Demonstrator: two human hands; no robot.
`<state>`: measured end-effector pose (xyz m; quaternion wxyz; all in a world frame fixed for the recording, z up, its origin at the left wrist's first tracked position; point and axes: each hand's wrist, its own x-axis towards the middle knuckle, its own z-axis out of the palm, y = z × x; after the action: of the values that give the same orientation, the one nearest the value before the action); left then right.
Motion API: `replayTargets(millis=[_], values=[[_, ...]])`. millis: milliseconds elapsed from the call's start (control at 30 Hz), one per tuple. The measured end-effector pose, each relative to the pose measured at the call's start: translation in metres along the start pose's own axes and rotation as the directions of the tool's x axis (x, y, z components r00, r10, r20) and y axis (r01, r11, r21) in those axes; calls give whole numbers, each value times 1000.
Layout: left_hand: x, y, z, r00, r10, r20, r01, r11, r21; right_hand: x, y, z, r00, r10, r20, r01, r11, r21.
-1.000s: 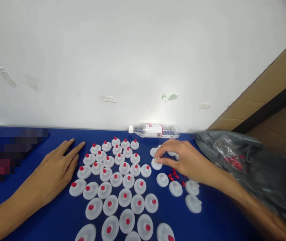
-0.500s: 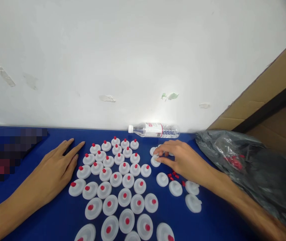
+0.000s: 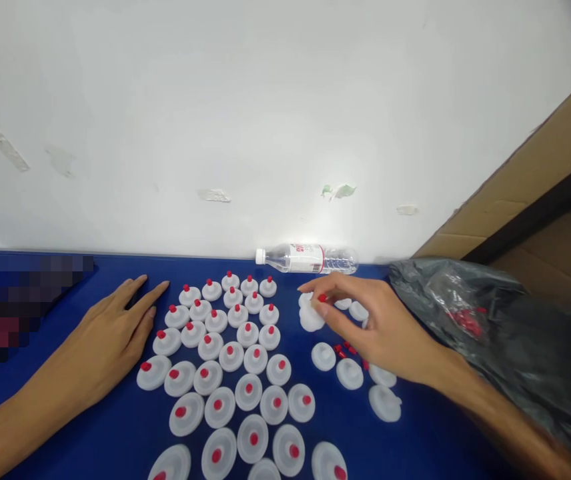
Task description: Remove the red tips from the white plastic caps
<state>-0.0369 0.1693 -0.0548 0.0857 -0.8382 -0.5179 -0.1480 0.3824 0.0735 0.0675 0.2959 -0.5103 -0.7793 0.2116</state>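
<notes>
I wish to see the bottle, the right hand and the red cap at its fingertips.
Bottle point(image 3: 307, 259): head view, on its label.
Right hand point(image 3: 390, 323): head view, on its back.
Red cap point(image 3: 322, 298): head view, on its visible end.

A blue counter point(image 3: 100, 450) is carrying many red-tipped white discs point(image 3: 231, 360), with plain discs point(image 3: 323, 357) and loose red caps point(image 3: 342, 355) lying to their right. A clear bottle point(image 3: 310, 258) is lying along the back, near a dark plastic bag point(image 3: 530, 340).

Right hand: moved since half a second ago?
Yes: the right hand has shifted slightly to the right, judged against the green patch on the wall. It now pinches a red cap.
</notes>
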Motion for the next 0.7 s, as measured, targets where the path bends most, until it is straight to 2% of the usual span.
replayTargets(millis=[133, 267, 333, 500, 700], values=[[0, -1, 0, 1000, -5, -6, 5, 1000, 1, 3, -1, -8, 988, 151, 42, -156, 929, 336], [0, -1, 0, 1000, -7, -7, 7, 1000, 2, 6, -2, -11, 978, 193, 77, -206, 847, 490], [0, -1, 0, 1000, -7, 0, 7, 1000, -1, 8, -4, -15, 978, 192, 82, -208, 864, 459], [2, -1, 1, 1000, -10, 14, 10, 1000, -10, 9, -7, -25, 988, 130, 88, -146, 967, 210], [1, 1, -2, 999, -16, 31, 17, 1000, -23, 9, 0, -29, 994, 104, 40, -110, 979, 173]])
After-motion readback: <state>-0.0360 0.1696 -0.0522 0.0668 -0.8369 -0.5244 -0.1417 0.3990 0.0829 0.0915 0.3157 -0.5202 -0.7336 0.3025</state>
